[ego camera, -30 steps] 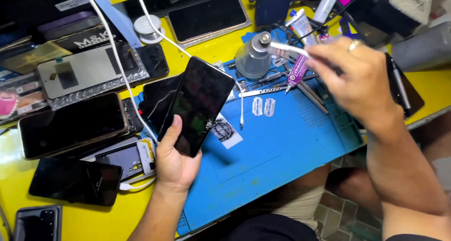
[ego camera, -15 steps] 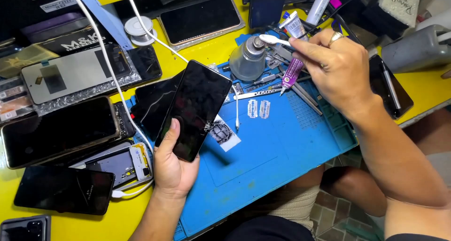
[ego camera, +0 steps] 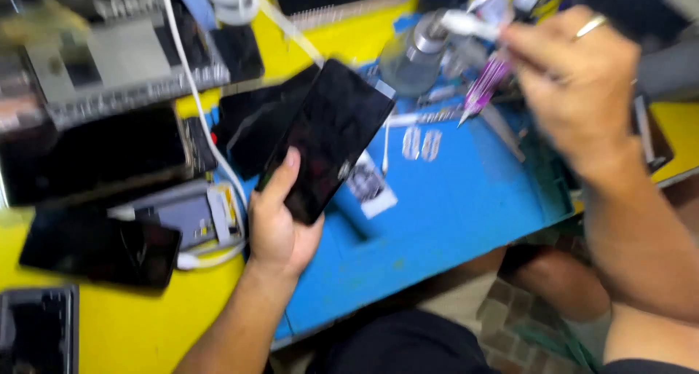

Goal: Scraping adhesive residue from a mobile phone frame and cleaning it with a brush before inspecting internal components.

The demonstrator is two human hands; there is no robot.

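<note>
Down at the centre, our left hand (ego camera: 280, 225) grips a black phone (ego camera: 329, 137) from below, thumb along its left edge and fingers wrapped behind its lower end. The phone is a slim dark slab with a glossy, unlit screen, tilted so its top leans up and to the right, held just above the blue mat (ego camera: 451, 214). Our right hand (ego camera: 575, 75), a ring on one finger, is raised over the far side of the mat with fingers pinched around a small white piece (ego camera: 470, 24); the frame is blurred there, so we cannot tell what the piece is. Just below that hand a purple-handled tool (ego camera: 484, 86) slants toward the mat, and a grey metal bottle (ego camera: 415, 53) stands beside it. Another dark phone (ego camera: 255, 123) lies flat just behind the held one. Further left on the yellow tabletop (ego camera: 145, 323), several more dark phones and a grey device (ego camera: 120, 61) lie side by side, with a white cable (ego camera: 193, 90) running across them.
</note>
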